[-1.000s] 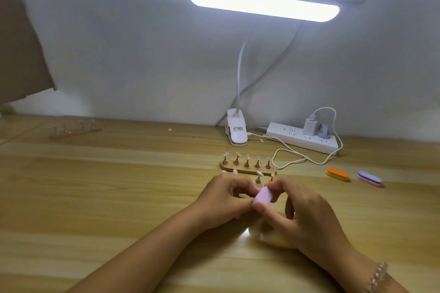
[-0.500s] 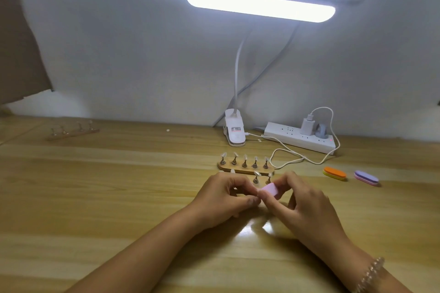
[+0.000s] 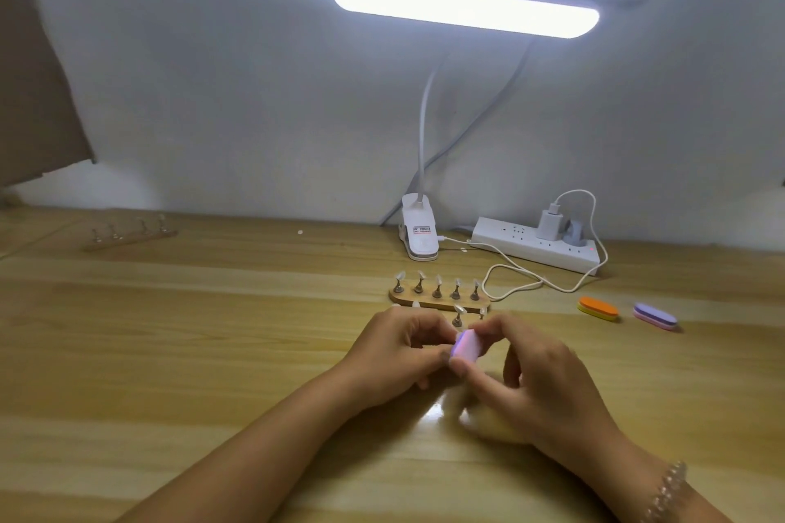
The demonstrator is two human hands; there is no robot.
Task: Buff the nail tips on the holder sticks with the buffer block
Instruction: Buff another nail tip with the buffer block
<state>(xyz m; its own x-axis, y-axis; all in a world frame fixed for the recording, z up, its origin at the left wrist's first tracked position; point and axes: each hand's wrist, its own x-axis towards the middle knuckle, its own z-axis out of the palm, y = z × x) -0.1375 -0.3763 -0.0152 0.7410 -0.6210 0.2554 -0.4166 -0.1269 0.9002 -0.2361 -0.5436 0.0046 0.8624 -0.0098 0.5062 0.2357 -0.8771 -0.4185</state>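
At the near middle of the wooden table (image 3: 212, 352), the pink buffer block (image 3: 465, 346) is held just above the surface, pinched at its ends between the thumb and fingers of the right hand (image 3: 539, 386). The left hand (image 3: 399, 352) meets it from the other side, its fingers curled and its thumb and fingertip pressed together against the block's edge; whatever they hold is hidden, so it cannot be told whether a stick is in that grip. Just behind the fingers one holder stick (image 3: 458, 316) stands upright with a clear nail tip on top. Beyond it lies a wooden holder base (image 3: 439, 304) carrying a row of five sticks, each topped with a nail tip. To the right, well apart from the hands, an orange buffer (image 3: 598, 308) and a purple buffer (image 3: 654, 315) lie side by side. Near the wall sit a white lamp clip (image 3: 418, 236) and a power strip (image 3: 535, 251), with a white cable (image 3: 531, 282) looping between them. A lit lamp bar (image 3: 465, 6) hangs above. Far left rests a second holder (image 3: 127, 231). A beaded bracelet (image 3: 667, 493) circles the right wrist.
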